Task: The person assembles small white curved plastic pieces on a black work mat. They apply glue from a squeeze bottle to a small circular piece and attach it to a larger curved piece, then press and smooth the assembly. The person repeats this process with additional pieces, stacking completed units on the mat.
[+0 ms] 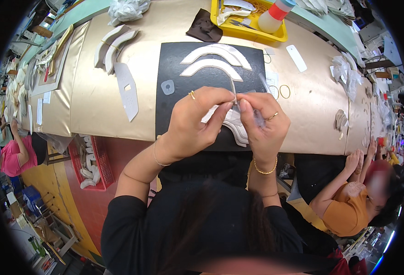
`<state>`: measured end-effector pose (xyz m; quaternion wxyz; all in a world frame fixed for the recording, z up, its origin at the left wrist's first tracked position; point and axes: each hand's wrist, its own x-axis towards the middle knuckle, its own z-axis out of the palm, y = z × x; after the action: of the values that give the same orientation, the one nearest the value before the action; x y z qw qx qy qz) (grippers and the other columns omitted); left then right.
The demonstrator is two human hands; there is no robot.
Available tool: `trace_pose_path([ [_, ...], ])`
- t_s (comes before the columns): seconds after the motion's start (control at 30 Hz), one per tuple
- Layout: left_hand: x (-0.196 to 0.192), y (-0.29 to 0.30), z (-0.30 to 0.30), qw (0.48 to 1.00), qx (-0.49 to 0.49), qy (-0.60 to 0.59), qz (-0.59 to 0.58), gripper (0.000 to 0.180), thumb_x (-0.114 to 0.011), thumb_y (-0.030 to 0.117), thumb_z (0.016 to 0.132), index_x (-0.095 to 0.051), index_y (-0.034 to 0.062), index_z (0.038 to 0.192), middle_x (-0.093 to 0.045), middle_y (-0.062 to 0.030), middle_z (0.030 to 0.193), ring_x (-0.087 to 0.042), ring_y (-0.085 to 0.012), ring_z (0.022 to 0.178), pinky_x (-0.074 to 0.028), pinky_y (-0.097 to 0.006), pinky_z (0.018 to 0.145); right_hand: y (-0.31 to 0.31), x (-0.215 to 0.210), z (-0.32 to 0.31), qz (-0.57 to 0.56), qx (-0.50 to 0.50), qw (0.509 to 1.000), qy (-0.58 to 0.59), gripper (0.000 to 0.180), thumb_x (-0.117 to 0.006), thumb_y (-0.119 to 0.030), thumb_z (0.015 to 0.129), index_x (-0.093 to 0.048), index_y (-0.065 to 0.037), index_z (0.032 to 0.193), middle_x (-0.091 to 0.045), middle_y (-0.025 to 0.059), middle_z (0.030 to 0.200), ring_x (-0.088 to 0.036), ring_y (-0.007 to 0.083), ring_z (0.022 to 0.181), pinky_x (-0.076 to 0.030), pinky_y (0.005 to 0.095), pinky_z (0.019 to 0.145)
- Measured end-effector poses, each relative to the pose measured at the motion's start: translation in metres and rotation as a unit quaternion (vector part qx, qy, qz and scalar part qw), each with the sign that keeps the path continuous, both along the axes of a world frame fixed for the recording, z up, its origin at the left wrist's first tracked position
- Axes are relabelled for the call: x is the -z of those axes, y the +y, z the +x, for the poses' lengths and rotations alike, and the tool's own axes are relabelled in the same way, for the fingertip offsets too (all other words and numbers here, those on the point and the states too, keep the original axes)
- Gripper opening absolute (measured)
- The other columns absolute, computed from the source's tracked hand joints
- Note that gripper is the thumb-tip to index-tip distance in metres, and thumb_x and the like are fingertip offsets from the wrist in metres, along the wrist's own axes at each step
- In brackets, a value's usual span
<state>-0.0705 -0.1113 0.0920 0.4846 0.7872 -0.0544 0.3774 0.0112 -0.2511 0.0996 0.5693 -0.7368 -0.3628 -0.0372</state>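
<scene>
In front of me both hands are raised over a black mat (174, 105), their fingertips meeting. My left hand (195, 114) pinches a thin, pale strip (233, 87) between thumb and forefinger. The same strip is held by my right hand (266, 121), also in a pinch. See-through plastic (259, 118) shows by the right fingers; whether they grip it I cannot tell. Beyond the hands lie curved white pieces (211, 65) on the mat. More curved white pieces (238, 130) lie stacked beneath the hands, partly hidden. A small grey rounded piece with a hole (167, 87) rests at the mat's left.
A yellow tray (252, 35) holds a bottle (275, 18), scissors and bands. Bundled curved pieces (115, 46) and a grey template (126, 91) lie left. Rubber bands (284, 91) lie right. A red crate (102, 160) stands below the table; a person in orange (348, 208) sits at right.
</scene>
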Motion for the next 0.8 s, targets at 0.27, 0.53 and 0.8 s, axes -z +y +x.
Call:
trace_pose_path([
  [0.27,0.001,0.005,-0.023,0.864,0.141,0.160,-0.456,0.030,-0.066,-0.005,0.088,-0.048,0.0031,0.110,-0.060,-0.0072,0.087,-0.064,-0.0167,0.078,-0.053,-0.028,0.072,-0.030,0.020,0.020,0.312,-0.093,0.848,0.418,0.016,-0.048,-0.025,0.100,-0.051,-0.010,0.095,-0.062,0.0077,0.084,-0.050,0.0074,0.051,-0.037,0.0192,0.040],
  [0.53,0.055,0.011,-0.067,0.766,0.091,0.239,-0.590,0.017,-0.065,-0.002,0.089,-0.053,0.0039,0.099,-0.060,-0.0051,0.084,-0.064,-0.0127,0.072,-0.053,-0.027,0.065,-0.133,0.047,0.084,0.416,0.010,0.758,0.502,0.015,-0.045,-0.025,0.098,-0.049,-0.012,0.091,-0.051,0.0017,0.072,-0.041,0.0069,0.044,-0.032,0.0199,0.031],
  [0.8,0.071,0.020,-0.088,0.827,-0.027,0.376,-0.417,0.017,-0.067,0.008,0.092,-0.056,0.0012,0.102,-0.058,-0.0011,0.073,-0.057,-0.0068,0.061,-0.047,-0.022,0.055,-0.187,0.045,0.108,0.470,0.076,0.802,0.361,0.012,-0.050,-0.014,0.092,-0.045,-0.005,0.085,-0.046,0.0034,0.068,-0.041,0.0099,0.049,-0.033,0.0219,0.038],
])
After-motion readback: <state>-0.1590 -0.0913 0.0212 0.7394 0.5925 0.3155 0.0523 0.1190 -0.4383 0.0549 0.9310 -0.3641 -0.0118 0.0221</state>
